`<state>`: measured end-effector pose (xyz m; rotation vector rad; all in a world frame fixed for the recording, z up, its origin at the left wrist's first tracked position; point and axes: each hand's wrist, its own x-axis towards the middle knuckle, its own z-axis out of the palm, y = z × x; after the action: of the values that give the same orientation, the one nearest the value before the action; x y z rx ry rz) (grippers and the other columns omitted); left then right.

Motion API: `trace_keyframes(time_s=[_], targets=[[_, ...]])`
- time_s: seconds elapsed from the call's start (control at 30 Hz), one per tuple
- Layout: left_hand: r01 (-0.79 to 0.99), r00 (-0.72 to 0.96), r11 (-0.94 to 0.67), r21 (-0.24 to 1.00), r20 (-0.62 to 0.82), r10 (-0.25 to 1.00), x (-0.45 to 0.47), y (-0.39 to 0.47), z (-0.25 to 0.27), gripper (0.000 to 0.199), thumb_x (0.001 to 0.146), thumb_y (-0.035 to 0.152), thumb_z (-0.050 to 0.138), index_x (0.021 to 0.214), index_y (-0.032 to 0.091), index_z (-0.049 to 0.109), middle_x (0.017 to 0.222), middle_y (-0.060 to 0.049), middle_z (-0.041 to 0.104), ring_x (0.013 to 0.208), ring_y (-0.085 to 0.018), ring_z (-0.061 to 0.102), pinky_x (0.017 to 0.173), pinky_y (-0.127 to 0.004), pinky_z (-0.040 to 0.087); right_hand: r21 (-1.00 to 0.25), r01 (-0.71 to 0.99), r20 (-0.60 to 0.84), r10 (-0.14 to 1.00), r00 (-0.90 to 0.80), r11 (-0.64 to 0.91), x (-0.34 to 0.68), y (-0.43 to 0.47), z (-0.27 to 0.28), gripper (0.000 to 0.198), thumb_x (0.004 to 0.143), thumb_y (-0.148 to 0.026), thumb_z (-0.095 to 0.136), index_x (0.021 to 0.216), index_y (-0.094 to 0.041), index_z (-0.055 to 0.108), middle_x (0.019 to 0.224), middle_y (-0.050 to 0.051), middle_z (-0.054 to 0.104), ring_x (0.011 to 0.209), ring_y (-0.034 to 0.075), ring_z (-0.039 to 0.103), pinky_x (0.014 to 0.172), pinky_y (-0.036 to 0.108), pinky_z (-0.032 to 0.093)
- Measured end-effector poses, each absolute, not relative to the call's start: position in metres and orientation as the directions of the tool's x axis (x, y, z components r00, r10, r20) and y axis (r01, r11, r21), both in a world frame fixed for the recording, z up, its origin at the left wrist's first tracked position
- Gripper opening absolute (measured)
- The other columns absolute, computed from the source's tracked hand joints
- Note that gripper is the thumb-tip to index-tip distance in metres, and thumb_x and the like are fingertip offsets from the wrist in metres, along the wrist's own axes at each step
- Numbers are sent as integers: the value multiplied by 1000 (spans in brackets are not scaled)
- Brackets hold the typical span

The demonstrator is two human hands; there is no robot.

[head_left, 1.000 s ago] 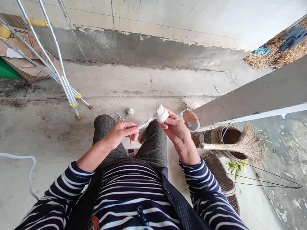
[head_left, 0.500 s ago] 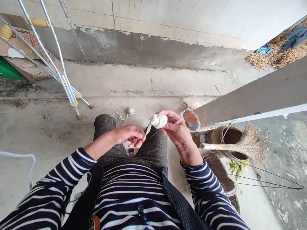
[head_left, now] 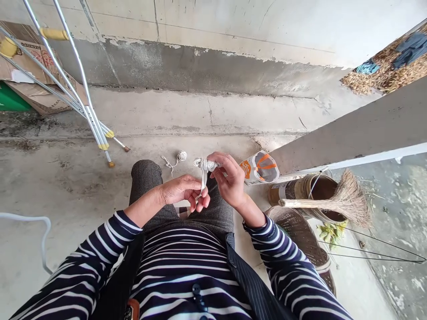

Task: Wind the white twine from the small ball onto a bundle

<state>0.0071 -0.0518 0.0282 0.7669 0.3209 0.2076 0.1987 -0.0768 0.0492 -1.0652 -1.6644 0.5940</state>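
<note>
1. Bundle of white cord lies just left of my right hand, which grips its near end; its long axis runs crosswise.
2. My left hand, farther off, pinches the strand hanging from it.
3. String ball rests beyond my left hand.

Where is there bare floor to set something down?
Floor shows bare between the white tube and left trouser leg, and between the ball of cord and the wall. It's crowded at right: bag, bucket, broom, woven basket.

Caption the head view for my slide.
Right hand holds a wound white cord bundle; left hand pinches its strand.
</note>
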Motion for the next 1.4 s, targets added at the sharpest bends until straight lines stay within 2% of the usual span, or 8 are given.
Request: trace_keyframes(time_s=[0.17, 0.27, 0.47, 0.77, 0.93, 1.03, 1.17, 1.4], targets=[[-84, 872, 658, 748, -265, 413, 2, -49, 25, 39, 88, 44, 74, 108, 14, 61, 68, -6, 72, 39, -11, 58, 40, -18, 41, -642, 472, 622, 770, -142, 604, 200, -73, 51, 34, 96, -9, 47, 119, -25, 65, 115, 10, 69, 106, 23, 67, 81, 40, 63], [-144, 826, 648, 748, -270, 495, 0, -50, 26, 33, 87, 39, 74, 103, 14, 59, 67, -5, 72, 41, -11, 59, 42, -18, 41, -632, 467, 643, 755, -130, 618, 198, -70, 53, 36, 96, -8, 45, 120, -24, 65, 115, 10, 69, 106, 22, 67, 81, 39, 63], [-172, 835, 642, 747, -234, 497, -2, -50, 28, 28, 88, 38, 70, 92, 13, 60, 62, -6, 69, 41, -12, 58, 44, -21, 45, -552, 504, 668, 714, -211, 665, 193, -63, 45, 30, 98, -10, 46, 117, -23, 65, 111, 11, 71, 104, 22, 69, 90, 41, 59], [-119, 752, 495, 860, -248, 611, -4, -49, 33, 42, 91, 53, 64, 89, 11, 64, 55, -4, 64, 37, -10, 52, 41, -21, 43, -475, 544, 655, 691, -306, 692, 198, -63, 29, 32, 97, -9, 48, 119, -22, 67, 114, 12, 71, 105, 22, 69, 91, 38, 58], [-51, 646, 465, 884, -326, 690, 2, -54, 29, 44, 90, 54, 64, 89, 10, 68, 78, -11, 73, 65, -18, 69, 56, -27, 57, -447, 548, 699, 658, -279, 707, 202, -59, 38, 37, 96, -6, 48, 123, -25, 66, 114, 11, 71, 103, 21, 69, 91, 38, 57], [0, 513, 333, 943, -286, 809, 4, -49, 25, 45, 87, 55, 66, 89, 10, 72, 96, -13, 73, 84, -21, 70, 60, -27, 60, -409, 561, 735, 624, -265, 720, 203, -59, 47, 38, 96, -7, 49, 124, -25, 66, 113, 11, 71, 103, 22, 69, 89, 39, 58], [64, 382, 152, 986, -165, 909, 8, -36, 24, 40, 84, 52, 69, 84, 12, 73, 91, -8, 72, 76, -17, 69, 64, -25, 60, -416, 589, 728, 642, -240, 693, 202, -62, 59, 34, 97, -12, 48, 121, -24, 68, 112, 12, 71, 102, 24, 69, 89, 42, 59], [-31, 307, 129, 991, -114, 945, 14, -28, 35, 21, 86, 34, 65, 75, 15, 66, 67, -2, 66, 55, -11, 59, 53, -21, 50, -406, 568, 763, 608, -222, 716, 201, -61, 67, 37, 95, -11, 50, 126, -24, 65, 115, 12, 70, 108, 25, 68, 92, 44, 59]])
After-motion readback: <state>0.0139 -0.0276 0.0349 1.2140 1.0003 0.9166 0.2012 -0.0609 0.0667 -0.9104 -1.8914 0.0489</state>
